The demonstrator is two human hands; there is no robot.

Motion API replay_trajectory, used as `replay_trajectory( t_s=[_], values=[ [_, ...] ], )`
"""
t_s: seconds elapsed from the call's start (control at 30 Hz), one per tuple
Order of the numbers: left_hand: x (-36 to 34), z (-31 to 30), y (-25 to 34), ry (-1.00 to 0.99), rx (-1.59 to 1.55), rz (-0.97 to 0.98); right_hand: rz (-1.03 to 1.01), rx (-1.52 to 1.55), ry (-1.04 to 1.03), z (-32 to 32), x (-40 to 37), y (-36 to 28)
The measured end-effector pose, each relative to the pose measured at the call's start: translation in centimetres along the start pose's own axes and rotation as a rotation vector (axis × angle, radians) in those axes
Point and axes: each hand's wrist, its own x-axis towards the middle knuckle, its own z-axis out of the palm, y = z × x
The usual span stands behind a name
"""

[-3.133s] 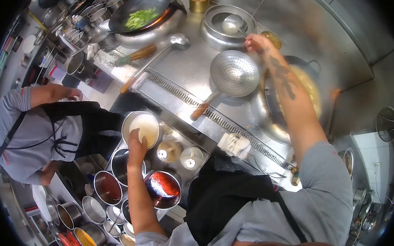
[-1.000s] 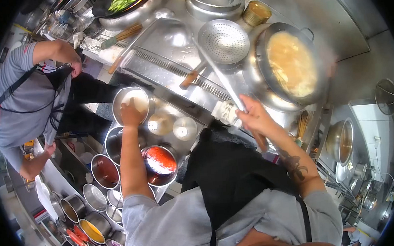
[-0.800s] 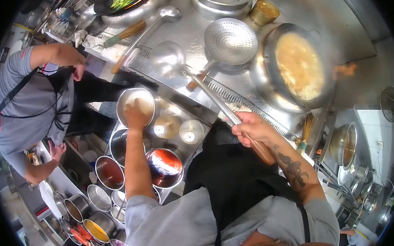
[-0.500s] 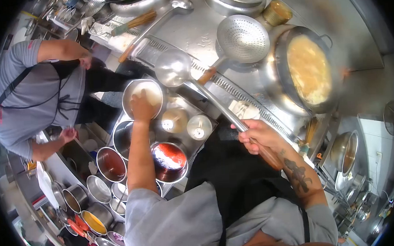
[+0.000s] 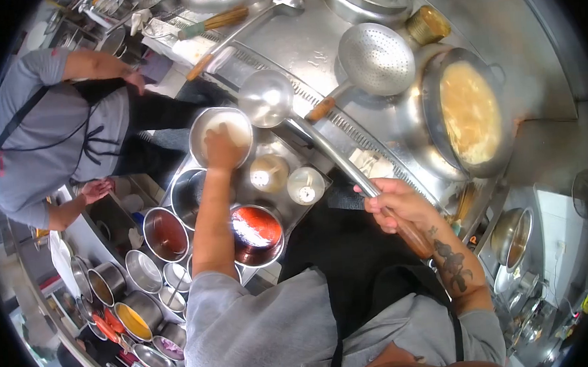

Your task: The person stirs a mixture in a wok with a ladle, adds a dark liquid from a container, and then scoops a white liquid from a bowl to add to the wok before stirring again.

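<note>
My right hand (image 5: 398, 207) is wrapped round the wooden-ended handle of a large ladle (image 5: 266, 98). The ladle's bowl sits over the counter edge, close to the pot on the left. Inside that metal pot (image 5: 195, 125) my left hand (image 5: 226, 148) reaches down with bent fingers into a white substance (image 5: 237, 130); the fingertips are partly hidden, and I cannot tell what they hold. Beside this pot stand two pale, round-topped containers (image 5: 268, 173) (image 5: 305, 185). Below them is a pot of red sauce (image 5: 256, 227). A perforated strainer (image 5: 376, 59) lies on the stove top beyond the ladle.
At the right, a wok (image 5: 431, 111) holds a pale yellow-brown food (image 5: 471, 112). Another ladle (image 5: 287, 2), a bamboo brush (image 5: 223, 21) and a can (image 5: 428, 25) lie farther back. A co-worker (image 5: 62, 130) stands at the left, near several pots of sauces and ingredients (image 5: 134, 321).
The view has shifted slightly, so most things sit a little differently in it. My left hand stays in the pot with the white substance; my right hand keeps the ladle.
</note>
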Motion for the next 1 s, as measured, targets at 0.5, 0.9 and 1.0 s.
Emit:
replay_trajectory(
  t_s=[0.5, 0.9, 1.0],
  values=[
    [1.4, 3.8, -2.4, 0.085, 0.014, 0.099, 0.006, 0.065, 0.003, 0.0, -0.6, 0.6],
    [1.3, 2.3, -1.0, 0.0, -0.056, 0.029, 0.016, 0.018, 0.021, 0.7, -0.2, 0.1],
    [1.4, 2.5, -1.1, -0.005, -0.082, 0.008, 0.017, 0.016, 0.013, 0.8, -0.2, -0.1]
  ],
)
